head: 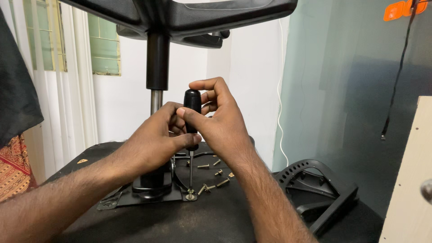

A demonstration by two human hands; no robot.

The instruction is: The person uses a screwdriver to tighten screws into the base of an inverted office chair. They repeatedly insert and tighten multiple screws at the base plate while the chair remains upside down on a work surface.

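while both hands close around the black handle of a screwdriver (192, 118), the tool stands upright with its thin shaft going down to a screw with a washer (191, 196) at the corner of the black metal plate (135, 198). the left hand (153, 144) holds the lower part of the handle, and the right hand (220, 123) grips the upper part. some loose screws (216, 173) lie just beside the plate on the dark chair seat (202, 220). the gas cylinder (156, 72) rises behind the hands.
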